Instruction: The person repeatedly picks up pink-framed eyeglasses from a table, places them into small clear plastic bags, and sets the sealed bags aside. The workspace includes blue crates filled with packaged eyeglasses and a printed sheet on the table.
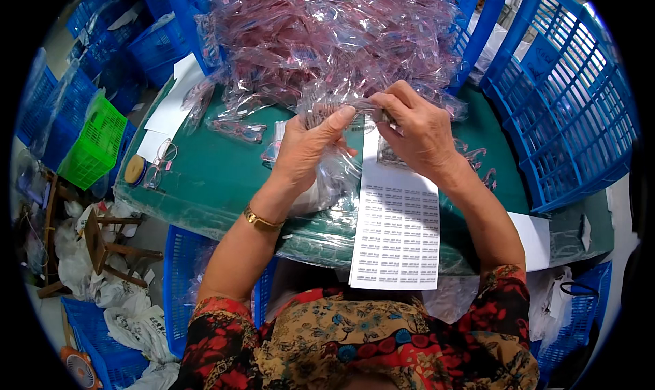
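My left hand (310, 144) is closed on a clear plastic bag (324, 103), thumb on top, above the green table. My right hand (417, 127) pinches the bag's right side, its fingertips bent in close to my left thumb. What lies inside the bag is hard to make out through the glare. Just under my hands a white sheet of printed labels (397, 236) reaches over the table's near edge. More crumpled clear plastic (331, 185) lies beneath my left wrist. Beyond my hands rises a large heap of pinkish, clear-bagged eyeglasses (334, 35).
Blue crates flank the heap, with a tall blue crate (573, 96) at the right. Loose eyeglasses (162, 161) and a round yellowish lid (136, 169) lie on the green table (218, 178) at left. A green crate (93, 141) and a wooden stool (102, 243) stand beyond.
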A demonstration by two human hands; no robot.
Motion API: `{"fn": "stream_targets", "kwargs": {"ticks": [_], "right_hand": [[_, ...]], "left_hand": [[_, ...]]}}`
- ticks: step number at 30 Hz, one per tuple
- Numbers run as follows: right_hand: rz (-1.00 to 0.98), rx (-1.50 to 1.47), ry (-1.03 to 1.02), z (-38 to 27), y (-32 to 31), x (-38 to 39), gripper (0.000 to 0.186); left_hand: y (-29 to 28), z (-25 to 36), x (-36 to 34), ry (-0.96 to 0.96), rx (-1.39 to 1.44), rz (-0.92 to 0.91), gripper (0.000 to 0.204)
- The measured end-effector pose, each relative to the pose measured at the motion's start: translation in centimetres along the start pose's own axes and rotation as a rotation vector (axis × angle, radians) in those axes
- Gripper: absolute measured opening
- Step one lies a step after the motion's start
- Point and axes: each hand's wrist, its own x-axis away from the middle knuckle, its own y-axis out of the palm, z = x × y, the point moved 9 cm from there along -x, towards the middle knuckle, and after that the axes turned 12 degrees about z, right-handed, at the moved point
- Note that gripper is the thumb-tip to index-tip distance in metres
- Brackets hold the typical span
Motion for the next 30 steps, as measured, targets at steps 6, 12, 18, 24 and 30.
{"fn": "stream_targets", "kwargs": {"ticks": [6, 12, 18, 24, 30], "right_hand": [[0.088, -0.135, 0.023, 0.9, -0.9, -0.7, 0.033], [0.098, -0.707, 0.854, 9.0, 1.4, 2.2, 0.031], [-0.044, -0.974, 1.132, 8.8, 4.0, 4.4, 0.017], [-0.105, -1.083, 1.285, 7.3, 5.6, 5.9, 0.022], [-0.239, -1.334, 1.329, 5.2, 6.8, 6.2, 0.031]], "left_hand": [[-0.9, 0.3, -0.1, 0.034, 0.118, 0.059, 0.019], [-1.9, 1.8, -0.7, 0.085, 0.253, 0.054, 0.022], [-2.0, 2.0, -0.9, 0.057, 0.375, -0.011, 0.021], [-1.1, 2.4, -0.4, 0.025, 0.487, -0.131, 0.02], [-0.7, 2.7, -0.5, -0.022, 0.631, -0.225, 0.017]]}}
